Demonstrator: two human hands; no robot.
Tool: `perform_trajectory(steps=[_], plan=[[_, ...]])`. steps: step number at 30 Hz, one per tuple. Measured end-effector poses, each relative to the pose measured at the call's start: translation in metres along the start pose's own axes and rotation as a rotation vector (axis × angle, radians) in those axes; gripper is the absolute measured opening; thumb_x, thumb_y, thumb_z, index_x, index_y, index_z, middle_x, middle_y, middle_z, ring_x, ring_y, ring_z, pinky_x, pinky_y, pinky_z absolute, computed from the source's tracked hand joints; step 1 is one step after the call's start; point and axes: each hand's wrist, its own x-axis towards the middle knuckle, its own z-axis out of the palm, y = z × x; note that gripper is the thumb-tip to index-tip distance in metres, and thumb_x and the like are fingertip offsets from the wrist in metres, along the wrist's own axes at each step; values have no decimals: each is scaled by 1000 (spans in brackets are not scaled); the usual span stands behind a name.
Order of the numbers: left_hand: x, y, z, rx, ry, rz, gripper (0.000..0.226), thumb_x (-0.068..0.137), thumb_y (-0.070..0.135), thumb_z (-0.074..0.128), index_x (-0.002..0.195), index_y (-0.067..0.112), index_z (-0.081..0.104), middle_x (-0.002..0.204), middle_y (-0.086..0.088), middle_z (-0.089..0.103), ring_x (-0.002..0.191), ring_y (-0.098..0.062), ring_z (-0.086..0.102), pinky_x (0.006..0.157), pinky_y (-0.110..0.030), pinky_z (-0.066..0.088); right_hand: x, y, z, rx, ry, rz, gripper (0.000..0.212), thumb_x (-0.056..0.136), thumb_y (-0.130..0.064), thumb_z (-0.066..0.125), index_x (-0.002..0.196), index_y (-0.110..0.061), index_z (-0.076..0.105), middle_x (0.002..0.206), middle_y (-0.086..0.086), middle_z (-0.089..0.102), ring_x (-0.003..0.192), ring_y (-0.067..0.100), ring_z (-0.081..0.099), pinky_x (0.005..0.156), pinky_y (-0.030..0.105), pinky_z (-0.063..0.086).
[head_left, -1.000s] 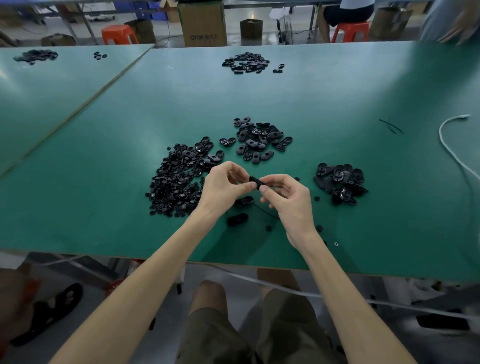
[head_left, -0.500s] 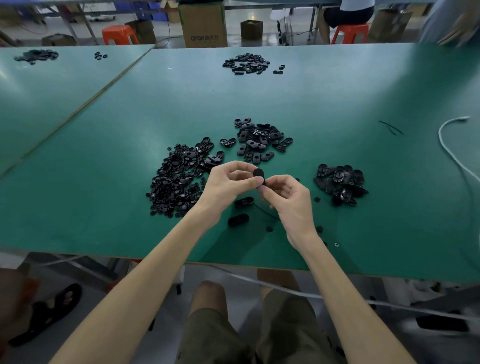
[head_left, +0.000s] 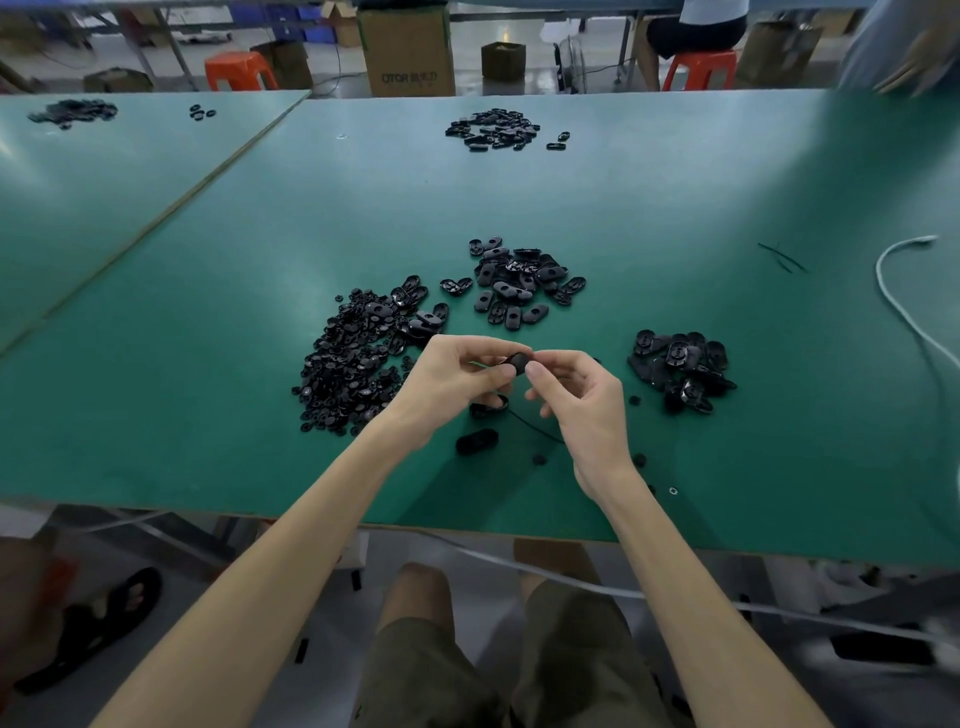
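Black plastic part (head_left: 517, 362), pinched between left hand (head_left: 453, 382) and right hand (head_left: 582, 402), above green table (head_left: 675, 182)

The left hand (head_left: 457, 384) and right hand (head_left: 587, 410) are bare, forearms (head_left: 291, 561) uncovered, above olive-green shorts (head_left: 571, 654).

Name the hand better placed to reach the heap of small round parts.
Left, probably. The left hand lies beside the heap of small round parts; the right hand is farther, across the pinched black part.

Green table (head_left: 675, 182), cardboard box (head_left: 405, 47) behind it, orange stool (head_left: 240, 70), white cable (head_left: 893, 296) at right, possibly a charging lead
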Motion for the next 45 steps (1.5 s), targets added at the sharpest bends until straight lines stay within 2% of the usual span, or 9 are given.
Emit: perform_trajectory(steps=[8, 13, 21, 26, 30, 35, 38, 41, 45], plan=[[-1, -2, -4, 10, 31, -28, 22, 92, 2, 73, 112, 11, 79, 84, -4, 77, 78, -12, 72, 68, -22, 57, 0, 1, 1, -32, -4, -4, 2, 95, -16, 76, 96, -16, 75, 83, 1, 78, 71, 12, 71, 59, 22, 52], [-2, 0, -2, 65, 67, -33, 19, 92, 4, 74, 107, 13, 80, 83, -6, 77, 75, -11, 68, 62, -20, 51, 0, -1, 1, -48, -12, -2, 5, 95, -17, 76, 91, -16, 74, 77, -2, 76, 67, 9, 68, 58, 21, 51], [-2, 4, 5, 0, 61, -30, 22, 90, -8, 67, 102, 4, 80, 93, -13, 79, 88, -21, 76, 85, -31, 61, 0, -1, 1, -24, -43, 2, 9, 96, -19, 75, 91, -12, 73, 78, -2, 76, 65, 7, 65, 62, 19, 50], [1, 2, 10, 21, 102, -35, 25, 88, -11, 64, 101, 2, 80, 91, -15, 79, 82, -22, 74, 92, -42, 61, 0, -2, 1, -18, -36, -6, 9, 96, -15, 75, 88, -12, 73, 76, -3, 75, 64, 5, 65, 62, 16, 50], [3, 3, 12, 57, 114, -21, 26, 86, -10, 65, 99, 6, 81, 88, -14, 79, 78, -20, 74, 90, -40, 62, -2, -3, 1, -19, -15, -2, 9, 96, -15, 75, 88, -10, 73, 73, -4, 73, 62, 6, 63, 61, 17, 49], [2, 4, 11, 28, 98, -37, 27, 86, -10, 64, 97, 7, 81, 88, -11, 79, 75, -15, 72, 82, -29, 62, -2, -4, 1, -31, -15, 3, 10, 95, -16, 75, 87, -10, 73, 75, -1, 73, 63, 7, 63, 62, 19, 49], [1, 3, 10, -2, 87, -62, 26, 86, -9, 64, 98, 7, 81, 91, -14, 79, 79, -18, 72, 88, -35, 61, -2, -3, 0, -32, -21, 3, 11, 95, -18, 75, 87, -11, 73, 76, 2, 74, 63, 8, 62, 61, 19, 49], [2, 4, 5, -51, 30, -65, 20, 88, -6, 72, 104, 4, 80, 95, -14, 79, 84, -19, 74, 85, -32, 61, 0, -2, -1, -7, -4, 8, 12, 96, -20, 75, 89, -10, 72, 74, -1, 72, 62, 9, 62, 59, 20, 48], [1, 3, -5, -106, -30, -80, 26, 89, -1, 75, 115, 0, 76, 102, -18, 78, 91, -25, 74, 82, -26, 60, -1, -1, 0, -10, -8, 1, 13, 96, -23, 76, 89, -12, 72, 75, 0, 73, 63, 11, 63, 58, 22, 48]])
